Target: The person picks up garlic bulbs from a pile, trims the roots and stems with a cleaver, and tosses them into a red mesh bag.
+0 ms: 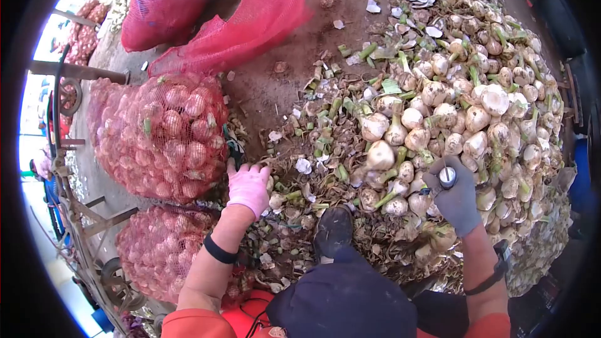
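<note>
My left hand (246,189), in a pink glove, is over the litter beside a full red mesh bag of garlic (166,141). Its fingers are spread, and a garlic bulb with a green stalk (278,199) lies close by its thumb side. On the right, my right hand (456,197) wears a grey glove and is closed around a tool with a round, silvery end (447,176). The rest of that tool is hidden in the fist. Right beside this hand rises a large heap of garlic bulbs (474,119), some with cut green stems.
A second filled mesh bag (159,247) stands nearer me on the left. Farther off lie a flattened red mesh sack (250,25) and a bulging red sack (159,6). Stalk trimmings and dry skins (313,144) cover the ground around my shoe (333,231).
</note>
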The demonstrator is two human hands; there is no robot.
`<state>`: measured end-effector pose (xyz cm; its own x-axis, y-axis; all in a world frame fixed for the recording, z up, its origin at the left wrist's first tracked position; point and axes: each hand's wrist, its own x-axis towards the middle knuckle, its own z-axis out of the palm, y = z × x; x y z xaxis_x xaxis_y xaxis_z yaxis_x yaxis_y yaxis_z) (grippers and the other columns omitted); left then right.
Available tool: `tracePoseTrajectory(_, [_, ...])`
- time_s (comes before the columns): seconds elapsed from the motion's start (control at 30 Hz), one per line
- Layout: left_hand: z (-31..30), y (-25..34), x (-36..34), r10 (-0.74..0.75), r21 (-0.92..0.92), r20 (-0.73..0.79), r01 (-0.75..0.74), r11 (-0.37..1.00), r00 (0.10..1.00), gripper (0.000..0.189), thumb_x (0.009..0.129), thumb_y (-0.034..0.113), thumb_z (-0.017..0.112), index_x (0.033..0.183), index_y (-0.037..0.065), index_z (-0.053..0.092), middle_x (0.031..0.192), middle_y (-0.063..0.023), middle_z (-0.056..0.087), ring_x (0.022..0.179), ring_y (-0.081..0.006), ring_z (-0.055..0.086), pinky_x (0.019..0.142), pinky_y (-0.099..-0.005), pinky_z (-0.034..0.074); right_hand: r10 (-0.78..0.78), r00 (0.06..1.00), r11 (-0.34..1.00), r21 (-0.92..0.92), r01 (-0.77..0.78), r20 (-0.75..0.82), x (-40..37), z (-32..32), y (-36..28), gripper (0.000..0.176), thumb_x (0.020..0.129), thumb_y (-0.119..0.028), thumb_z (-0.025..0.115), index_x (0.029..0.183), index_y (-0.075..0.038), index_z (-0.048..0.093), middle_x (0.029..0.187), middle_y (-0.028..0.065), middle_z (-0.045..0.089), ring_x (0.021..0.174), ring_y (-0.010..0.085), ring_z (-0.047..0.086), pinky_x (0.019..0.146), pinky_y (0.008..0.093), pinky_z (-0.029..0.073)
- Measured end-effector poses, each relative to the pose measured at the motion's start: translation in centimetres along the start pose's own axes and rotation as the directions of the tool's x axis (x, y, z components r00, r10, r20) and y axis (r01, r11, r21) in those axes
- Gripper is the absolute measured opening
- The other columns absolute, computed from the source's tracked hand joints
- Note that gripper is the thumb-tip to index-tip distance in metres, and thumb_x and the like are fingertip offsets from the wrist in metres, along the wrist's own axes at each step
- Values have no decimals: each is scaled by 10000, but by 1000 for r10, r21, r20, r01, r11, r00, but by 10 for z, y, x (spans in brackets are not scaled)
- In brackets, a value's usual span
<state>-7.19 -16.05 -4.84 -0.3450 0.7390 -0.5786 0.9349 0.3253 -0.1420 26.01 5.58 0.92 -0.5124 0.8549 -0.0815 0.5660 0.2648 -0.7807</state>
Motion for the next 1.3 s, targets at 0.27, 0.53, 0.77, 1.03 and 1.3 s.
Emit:
tracePoseTrajectory(0.27, [-27,-12,4,-31,-152,329,85,985,944,628,715,244,706,1283,45,525,1228,-172,557,1150,-329,536,991,-397,447,91,994,989,110,-98,66,-2,-2,0,134,797,-88,703,843,-21,596,671,63,595,577,143,537,559,288,447])
tracePoseTrajectory(0.53, [-68,53,0,295,-738,-119,114,-665,948,787,815,279,732,1415,-44,336,1307,-148,531,1186,-233,540,1007,-364,424,135,931,991,-67,-120,338,-4,7,-48,243,792,-168,675,1013,-68,659,817,159,679,723,270,679,650,371,533])
tracePoseTrajectory(0.77, [-96,116,-3,229,-933,-294,-227,-279,928,908,704,122,807,1437,12,284,1233,-118,553,1106,-184,555,985,-328,439,-23,907,989,-121,82,421,1,5,-65,326,725,-94,635,1051,-109,620,808,149,653,767,355,651,656,425,512])
tracePoseTrajectory(1.03, [-114,134,-1,88,-906,-310,-266,-329,947,811,662,102,854,1333,33,403,1166,-86,559,1072,-158,565,947,-324,470,-196,878,942,-163,292,437,-12,-2,-72,291,676,-92,650,952,-104,560,776,86,599,665,326,620,565,430,472])
tracePoseTrajectory(1.3, [-101,140,-4,64,-910,-402,-392,-135,913,812,619,130,889,1265,32,408,1120,-84,558,1022,-152,559,908,-307,463,-299,908,898,-236,372,294,-6,12,-45,266,680,-172,710,865,-75,545,704,103,530,653,334,577,548,424,431])
